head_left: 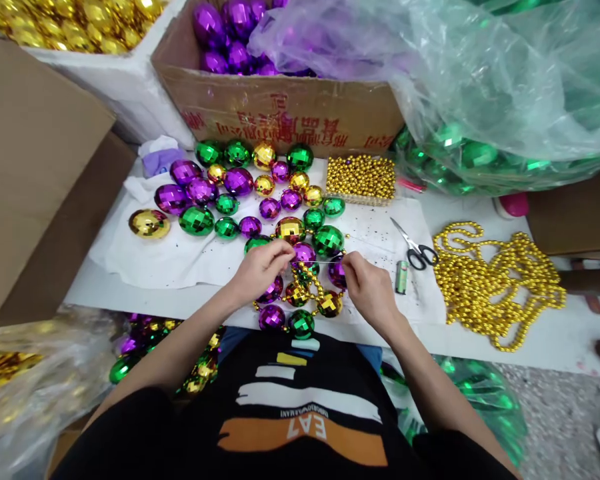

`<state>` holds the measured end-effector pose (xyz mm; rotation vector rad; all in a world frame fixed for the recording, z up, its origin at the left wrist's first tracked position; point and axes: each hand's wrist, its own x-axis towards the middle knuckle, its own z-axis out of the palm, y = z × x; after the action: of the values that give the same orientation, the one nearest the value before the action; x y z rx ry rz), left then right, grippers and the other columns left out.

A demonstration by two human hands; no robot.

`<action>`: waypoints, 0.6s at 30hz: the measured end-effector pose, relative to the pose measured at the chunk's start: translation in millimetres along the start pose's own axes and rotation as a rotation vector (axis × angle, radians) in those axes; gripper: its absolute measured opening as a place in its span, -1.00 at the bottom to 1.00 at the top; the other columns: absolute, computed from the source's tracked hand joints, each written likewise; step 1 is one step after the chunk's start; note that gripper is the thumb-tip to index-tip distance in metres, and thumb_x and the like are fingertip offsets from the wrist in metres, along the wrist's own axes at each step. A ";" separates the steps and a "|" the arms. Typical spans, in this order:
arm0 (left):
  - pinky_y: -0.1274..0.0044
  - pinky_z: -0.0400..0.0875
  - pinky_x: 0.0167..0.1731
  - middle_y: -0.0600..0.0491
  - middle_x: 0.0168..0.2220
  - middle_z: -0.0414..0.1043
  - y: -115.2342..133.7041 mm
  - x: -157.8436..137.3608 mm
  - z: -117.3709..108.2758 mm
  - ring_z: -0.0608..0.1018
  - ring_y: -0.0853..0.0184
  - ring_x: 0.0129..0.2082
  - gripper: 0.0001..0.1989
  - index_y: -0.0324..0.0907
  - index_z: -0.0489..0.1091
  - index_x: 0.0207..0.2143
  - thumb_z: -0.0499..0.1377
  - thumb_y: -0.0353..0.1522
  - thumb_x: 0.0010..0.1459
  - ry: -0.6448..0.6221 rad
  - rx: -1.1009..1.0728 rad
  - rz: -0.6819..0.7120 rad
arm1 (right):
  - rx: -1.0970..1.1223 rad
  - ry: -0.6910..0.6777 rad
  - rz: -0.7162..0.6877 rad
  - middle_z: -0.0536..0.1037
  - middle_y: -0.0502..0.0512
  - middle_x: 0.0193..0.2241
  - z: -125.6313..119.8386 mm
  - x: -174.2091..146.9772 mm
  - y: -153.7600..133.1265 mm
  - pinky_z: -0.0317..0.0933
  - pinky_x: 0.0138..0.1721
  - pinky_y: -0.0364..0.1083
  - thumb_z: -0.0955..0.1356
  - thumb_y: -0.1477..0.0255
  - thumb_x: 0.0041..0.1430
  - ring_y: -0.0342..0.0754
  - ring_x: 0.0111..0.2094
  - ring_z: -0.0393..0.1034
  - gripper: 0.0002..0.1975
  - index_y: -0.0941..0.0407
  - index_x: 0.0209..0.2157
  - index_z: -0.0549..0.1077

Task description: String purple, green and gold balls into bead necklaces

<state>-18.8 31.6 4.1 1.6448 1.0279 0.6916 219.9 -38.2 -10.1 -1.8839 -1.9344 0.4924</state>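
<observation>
The work looks partly done: a strand of large and small beads (301,324) lies gathered along the near edge of the desk (130,293), in front of the person. The left hand (263,270) and right hand (373,287) are apart, each with fingertips pinched on a thin thread (321,262) drawn straight between them — whether a knot is forming, I cannot tell. Farther back, purple balls (173,199) and green balls (197,220) seem loose — likely still unstrung — and the scissors (416,253) lie untouched.
</observation>
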 end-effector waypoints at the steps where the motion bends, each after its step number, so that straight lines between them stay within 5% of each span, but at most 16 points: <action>1: 0.52 0.31 -0.38 0.09 -0.45 0.40 2.6 -1.3 0.4 0.44 0.37 -0.43 -0.88 -0.15 0.43 -0.32 0.13 -0.36 0.27 -0.004 0.154 0.067 | -0.019 -0.030 -0.025 0.54 0.10 -0.42 -2.3 -1.2 0.1 -0.01 -0.39 -0.10 0.18 0.45 0.33 -0.04 -0.45 0.36 -0.78 0.10 -0.18 0.44; 5: 0.49 0.22 -0.41 0.04 -0.45 0.33 10.7 -6.9 -3.4 0.36 0.33 -0.44 -0.78 -0.13 0.44 -0.44 0.09 -0.43 0.26 -0.076 0.417 0.210 | 0.034 -0.163 -0.049 0.58 0.15 -0.32 -14.3 -3.7 0.9 0.00 -0.40 -0.09 0.23 0.53 0.25 -0.04 -0.42 0.37 -0.77 0.09 -0.22 0.51; 9: 0.50 0.19 -0.43 0.07 -0.49 0.28 15.8 -12.2 -11.4 0.33 0.36 -0.47 -0.73 -0.14 0.38 -0.53 0.11 -0.39 0.27 -0.233 0.378 0.196 | 0.686 -0.261 0.112 0.53 0.07 -0.40 -26.8 -0.3 1.3 0.12 -0.42 -0.11 0.32 0.36 0.24 -0.09 -0.46 0.32 -0.86 0.08 -0.35 0.50; 14: 0.49 0.39 -0.24 0.01 -0.29 0.41 19.6 -20.7 -14.0 0.48 0.36 -0.29 -0.73 -0.16 0.46 -0.46 0.17 -0.27 0.28 -0.211 -0.157 0.067 | 1.464 -0.287 0.314 0.54 0.16 -0.11 -23.0 7.2 -12.4 0.29 -0.32 -0.06 0.46 0.20 0.08 0.03 -0.17 0.45 -0.74 0.07 -0.38 0.40; 16: 0.47 0.44 -0.21 -0.03 -0.22 0.45 19.8 -23.7 -8.9 0.51 0.35 -0.26 -0.72 -0.18 0.47 -0.46 0.22 -0.21 0.25 -0.094 -0.433 0.015 | 1.607 -0.239 0.341 0.50 0.12 -0.23 -14.9 9.2 -21.4 0.28 -0.33 -0.07 0.48 0.18 0.03 0.07 -0.09 0.44 -0.67 0.05 -0.40 0.31; 18: 0.42 0.47 -0.14 -0.03 -0.20 0.49 20.0 -25.5 -2.1 0.54 0.31 -0.22 -0.70 -0.17 0.43 -0.48 0.26 -0.16 0.20 0.031 -0.654 -0.002 | 1.689 -0.193 0.346 0.34 0.01 -0.42 -7.5 10.4 -29.7 0.23 -0.39 -0.11 0.48 0.18 0.01 0.00 -0.21 0.42 -0.64 0.04 -0.41 0.25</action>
<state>-26.8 8.0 24.9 1.0644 0.7153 0.9342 198.0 -28.9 11.7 -0.9003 -0.5480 1.6955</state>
